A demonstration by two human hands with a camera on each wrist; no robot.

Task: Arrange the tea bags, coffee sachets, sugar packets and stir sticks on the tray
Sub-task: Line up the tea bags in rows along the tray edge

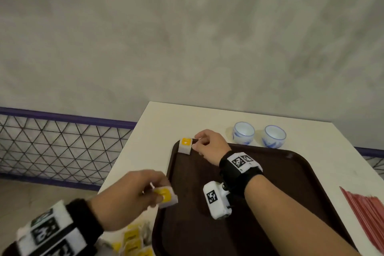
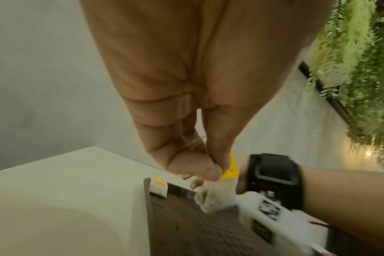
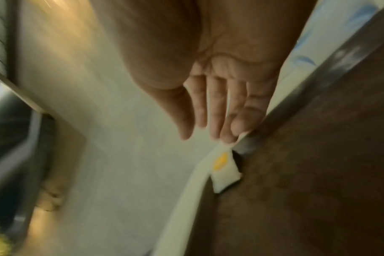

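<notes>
The left hand pinches a white paper tea bag with a yellow tag between thumb and fingertips, carried in the air just over the near-left rim of the dark brown rectangular plastic tray; in the left wrist view the bag hangs below the fingers. A second white tea bag with a yellow tag lies in the tray's far-left corner, its long side roughly across the tray's short edge. The right hand rests just beside that bag, on its right, fingers loosely bent and holding nothing as far as can be seen; the right wrist view is blurred. Judgement: the free slot lies ahead of the left hand, which is the hand already loaded, so the carried bag goes forward along the left rim. More yellow-tagged tea bags remain on the white desk, left of the tray
</notes>
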